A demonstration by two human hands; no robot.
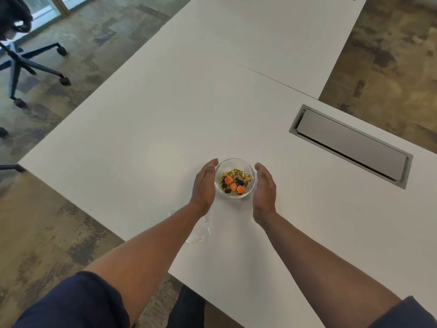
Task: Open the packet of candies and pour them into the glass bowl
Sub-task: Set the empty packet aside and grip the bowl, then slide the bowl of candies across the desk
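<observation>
A small glass bowl (pixel 250 185) stands on the white table (pixel 165 119), holding several wrapped candies (pixel 234 182) in orange, gold and dark wrappers. My left hand (pixel 204 184) cups the bowl's left side, palm against the rim. On the other side my right hand (pixel 264 188) is held flat, close to the rim; contact there is unclear. A clear, empty-looking plastic packet (pixel 199 232) lies crumpled on the table near my left forearm, partly hidden by it.
A grey cable hatch (pixel 350 145) is sunk into the table to the right of the bowl. An office chair (pixel 21 60) stands on the floor at the far left. The table's near edge runs diagonally under my forearms.
</observation>
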